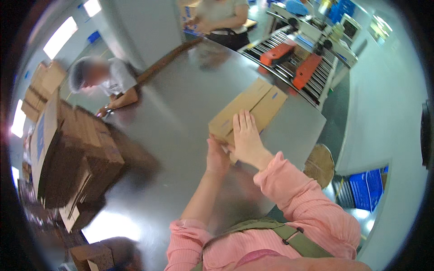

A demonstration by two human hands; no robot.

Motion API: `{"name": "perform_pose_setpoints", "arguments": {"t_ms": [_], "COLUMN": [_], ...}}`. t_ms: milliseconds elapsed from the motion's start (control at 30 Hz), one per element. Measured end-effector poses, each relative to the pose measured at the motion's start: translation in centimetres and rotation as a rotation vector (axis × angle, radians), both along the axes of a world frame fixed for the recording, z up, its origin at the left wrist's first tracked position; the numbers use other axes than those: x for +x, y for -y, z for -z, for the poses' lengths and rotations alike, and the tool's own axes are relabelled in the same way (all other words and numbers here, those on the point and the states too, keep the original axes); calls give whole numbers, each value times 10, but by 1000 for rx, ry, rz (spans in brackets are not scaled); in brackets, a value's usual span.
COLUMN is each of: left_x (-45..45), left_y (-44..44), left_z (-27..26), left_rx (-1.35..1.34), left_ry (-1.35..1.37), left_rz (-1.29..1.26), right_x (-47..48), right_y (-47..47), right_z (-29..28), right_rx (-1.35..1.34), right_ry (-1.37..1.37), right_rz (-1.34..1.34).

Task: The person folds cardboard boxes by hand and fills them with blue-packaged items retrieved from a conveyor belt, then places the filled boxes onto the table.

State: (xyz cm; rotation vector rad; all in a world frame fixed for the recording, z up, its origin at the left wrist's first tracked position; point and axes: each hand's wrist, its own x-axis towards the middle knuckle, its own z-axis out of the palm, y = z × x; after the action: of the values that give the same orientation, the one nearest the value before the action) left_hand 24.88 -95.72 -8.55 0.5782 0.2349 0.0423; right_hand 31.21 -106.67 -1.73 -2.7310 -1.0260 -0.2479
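Observation:
A long cardboard box (268, 105) lies on the metal table (162, 111), with a seam running lengthwise between its top flaps and blue marks on it. My right hand (247, 139) rests with its fingers flat on the top flaps near the close end. At that same end, my left hand (216, 154) touches the box's end from below and the left, its fingers partly hidden behind the cardboard and my right hand. A small flap or piece of cardboard shows beneath my right hand.
Flattened cardboard boxes (81, 142) are stacked at the left. A co-worker (120, 81) leans at the table's far left edge; another person (227, 20) stands beyond it. A roller conveyor (318, 81) with orange side guides adjoins the far right. An open box (91, 255) sits at bottom left.

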Motion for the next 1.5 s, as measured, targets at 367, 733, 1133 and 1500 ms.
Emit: {"name": "perform_pose_setpoints", "arguments": {"t_ms": [367,733,1133,1500], "left_x": [-74,-101,-197,-390], "left_y": [-35,-64,-52,-11], "left_z": [119,141,123,133], "left_rx": [1993,2044,1911,1518], "left_ry": [-825,-749,-911,-1501], "left_rz": [370,504,519,140], "right_x": [291,380,-121,-97], "right_y": [113,109,143,176], "right_z": [20,34,220,19], "right_rx": [-128,-80,-197,897], "right_ry": [-7,183,-362,-609], "right_rz": [75,558,-71,101]}}
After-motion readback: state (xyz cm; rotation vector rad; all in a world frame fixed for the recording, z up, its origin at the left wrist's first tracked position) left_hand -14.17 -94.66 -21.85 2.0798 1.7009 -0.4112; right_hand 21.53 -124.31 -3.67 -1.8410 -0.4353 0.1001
